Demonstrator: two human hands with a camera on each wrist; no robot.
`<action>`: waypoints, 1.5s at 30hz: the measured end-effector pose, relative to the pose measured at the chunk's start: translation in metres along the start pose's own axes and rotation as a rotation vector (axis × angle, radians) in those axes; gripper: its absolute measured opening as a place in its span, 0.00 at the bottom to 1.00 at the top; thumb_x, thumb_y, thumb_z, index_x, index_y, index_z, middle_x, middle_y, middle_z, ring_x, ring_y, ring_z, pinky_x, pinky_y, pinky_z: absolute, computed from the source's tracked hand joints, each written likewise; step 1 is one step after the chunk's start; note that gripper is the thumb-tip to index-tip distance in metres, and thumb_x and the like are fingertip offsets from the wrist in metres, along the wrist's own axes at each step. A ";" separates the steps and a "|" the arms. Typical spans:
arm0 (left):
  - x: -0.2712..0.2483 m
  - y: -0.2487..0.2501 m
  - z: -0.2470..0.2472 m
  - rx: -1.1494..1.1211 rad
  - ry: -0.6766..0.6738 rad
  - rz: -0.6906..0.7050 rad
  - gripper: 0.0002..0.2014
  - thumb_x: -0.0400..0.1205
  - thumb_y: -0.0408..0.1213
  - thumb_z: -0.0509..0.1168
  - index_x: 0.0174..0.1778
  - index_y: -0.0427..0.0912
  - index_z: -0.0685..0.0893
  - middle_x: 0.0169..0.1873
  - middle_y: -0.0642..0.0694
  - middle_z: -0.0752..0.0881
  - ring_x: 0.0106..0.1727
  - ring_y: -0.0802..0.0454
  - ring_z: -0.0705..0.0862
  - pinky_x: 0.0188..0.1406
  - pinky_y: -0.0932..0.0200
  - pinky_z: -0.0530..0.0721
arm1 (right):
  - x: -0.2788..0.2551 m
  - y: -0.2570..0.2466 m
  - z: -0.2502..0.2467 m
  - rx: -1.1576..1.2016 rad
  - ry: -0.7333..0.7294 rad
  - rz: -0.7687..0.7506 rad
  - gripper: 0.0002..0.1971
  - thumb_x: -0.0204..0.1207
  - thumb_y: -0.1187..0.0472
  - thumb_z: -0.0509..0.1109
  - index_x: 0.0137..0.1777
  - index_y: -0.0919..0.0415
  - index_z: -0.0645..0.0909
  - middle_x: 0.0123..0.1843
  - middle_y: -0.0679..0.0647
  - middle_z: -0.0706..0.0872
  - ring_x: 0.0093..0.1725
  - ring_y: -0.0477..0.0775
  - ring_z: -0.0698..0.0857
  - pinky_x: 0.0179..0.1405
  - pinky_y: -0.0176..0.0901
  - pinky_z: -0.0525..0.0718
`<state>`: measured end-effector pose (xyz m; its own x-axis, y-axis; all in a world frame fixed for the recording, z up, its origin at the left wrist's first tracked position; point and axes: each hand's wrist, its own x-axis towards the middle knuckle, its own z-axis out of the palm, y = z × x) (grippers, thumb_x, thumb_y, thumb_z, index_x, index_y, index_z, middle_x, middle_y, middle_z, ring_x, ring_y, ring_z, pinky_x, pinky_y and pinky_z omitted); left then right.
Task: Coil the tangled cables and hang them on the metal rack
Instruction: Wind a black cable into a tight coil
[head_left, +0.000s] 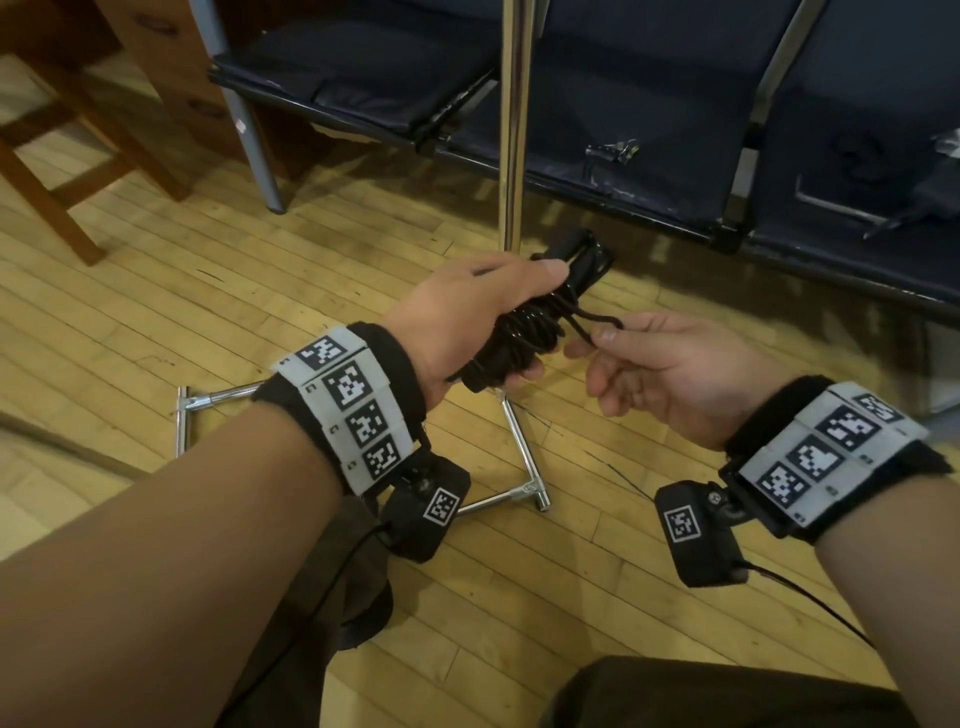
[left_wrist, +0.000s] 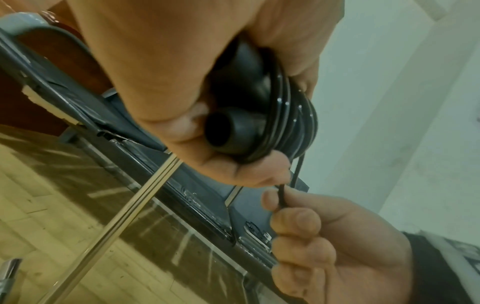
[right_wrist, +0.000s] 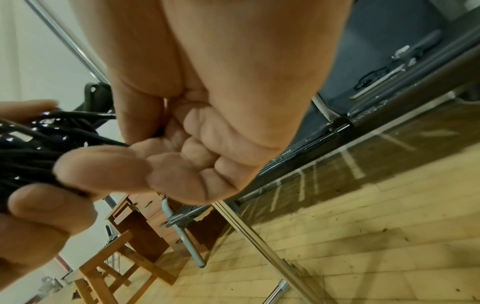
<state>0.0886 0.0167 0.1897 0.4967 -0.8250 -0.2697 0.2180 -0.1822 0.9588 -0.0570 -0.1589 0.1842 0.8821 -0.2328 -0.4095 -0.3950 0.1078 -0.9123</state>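
Coiled black cable bundle (head_left: 524, 332) is sitting in the left hand (head_left: 467, 317), whose grip is wrapping round its middle with the thumb lying along the top, in the air in front of the metal rack's upright pole (head_left: 511, 124). Loose cable end (head_left: 597, 325) is trailing from the bundle to the right hand (head_left: 660, 369), whose grip is pinching it between thumb and forefinger just beside the coil, above the wooden floor (head_left: 249, 270) and the rack's chrome base (head_left: 519, 436)
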 end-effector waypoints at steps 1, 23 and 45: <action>0.000 -0.001 0.002 0.015 -0.017 0.018 0.16 0.89 0.50 0.70 0.59 0.40 0.88 0.43 0.39 0.94 0.38 0.41 0.91 0.28 0.54 0.87 | 0.001 0.000 0.001 0.023 0.015 -0.002 0.13 0.89 0.64 0.62 0.60 0.71 0.86 0.34 0.60 0.86 0.31 0.56 0.82 0.34 0.47 0.78; -0.011 0.000 0.024 0.890 -0.121 0.144 0.14 0.81 0.66 0.70 0.43 0.61 0.81 0.34 0.55 0.91 0.31 0.65 0.88 0.25 0.73 0.80 | -0.004 -0.009 0.003 0.068 0.003 0.088 0.10 0.84 0.67 0.64 0.56 0.67 0.87 0.53 0.62 0.90 0.43 0.55 0.89 0.39 0.45 0.89; -0.012 -0.011 0.027 0.743 -0.155 -0.027 0.08 0.83 0.52 0.75 0.54 0.57 0.86 0.39 0.48 0.94 0.32 0.56 0.89 0.30 0.62 0.87 | -0.020 -0.022 0.017 -0.205 0.089 -0.121 0.08 0.85 0.68 0.67 0.56 0.54 0.84 0.44 0.55 0.92 0.46 0.60 0.89 0.55 0.61 0.89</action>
<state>0.0577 0.0138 0.1846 0.3637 -0.8707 -0.3310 -0.4221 -0.4708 0.7747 -0.0616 -0.1402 0.2122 0.9037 -0.3170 -0.2878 -0.3398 -0.1220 -0.9326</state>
